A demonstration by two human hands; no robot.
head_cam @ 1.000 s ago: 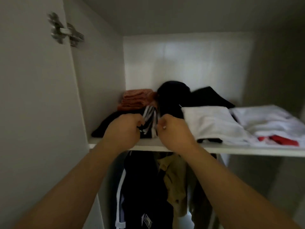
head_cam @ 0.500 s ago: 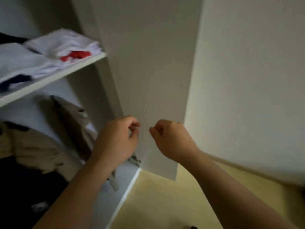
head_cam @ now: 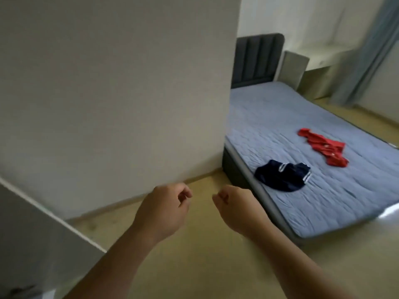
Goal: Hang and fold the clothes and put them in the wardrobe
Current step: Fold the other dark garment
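**Two empty hands, two garments waiting on the bed**

Two bare forearms reach forward from the bottom of the view. The left hand (head_cam: pixel 164 209) and the right hand (head_cam: pixel 237 209) hover side by side above the floor (head_cam: pixel 194 266). Each has loosely curled fingers and holds nothing.

Beyond the right hand is the near corner of a bed (head_cam: pixel 269 117) with a blue-grey quilted cover. A crumpled navy garment (head_cam: pixel 282 178) with white stripes lies close to that corner. A crumpled red garment (head_cam: pixel 323 147) lies further across the mattress, apart from the navy one. These appear to be the clothes not yet folded or hung. The inside of the wardrobe is out of view.

The dark bed frame juts out between the person and the clothes, so a hurried step could knock a shin on it. The red garment is likely to need a lean over the mattress. Grabbing both pieces together could tangle them and make folding harder.

A white wall (head_cam: pixel 108 83) fills the upper left and ends at the bed. At lower left the edge of a white panel (head_cam: pixel 43 223) slants close beside the left forearm. It is probably the wardrobe's open door, and an elbow could catch it when turning back.

At the far end are a dark padded headboard (head_cam: pixel 257 59), a beige cushion (head_cam: pixel 293 67) and a grey-blue curtain (head_cam: pixel 367 46).
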